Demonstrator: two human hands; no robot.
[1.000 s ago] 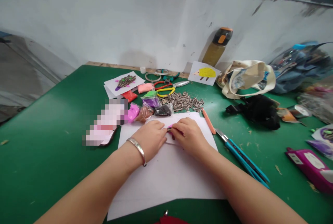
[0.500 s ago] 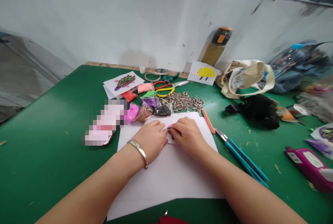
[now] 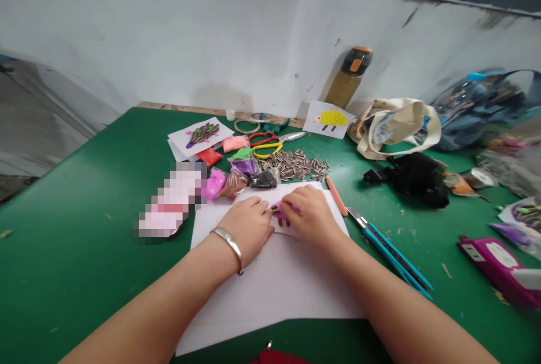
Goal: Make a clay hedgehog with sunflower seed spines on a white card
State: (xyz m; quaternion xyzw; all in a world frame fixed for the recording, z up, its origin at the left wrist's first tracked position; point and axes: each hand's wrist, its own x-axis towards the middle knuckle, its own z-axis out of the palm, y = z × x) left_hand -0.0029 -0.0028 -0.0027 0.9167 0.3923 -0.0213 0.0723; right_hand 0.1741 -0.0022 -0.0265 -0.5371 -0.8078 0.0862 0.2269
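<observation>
Grip of right hand (image 3: 311, 214) curls onto pink clay shape (image 3: 279, 214) on white paper sheets (image 3: 291, 285), contents hidden; left hand (image 3: 247, 223) unclenched alongside, teal-handled cutter (image 3: 391, 251) off right edge, green tabletop (image 3: 84, 240) stretching left.

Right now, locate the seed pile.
In the head view, the seed pile lies beyond the right hand, near the scissors, right of the black packet.
</observation>
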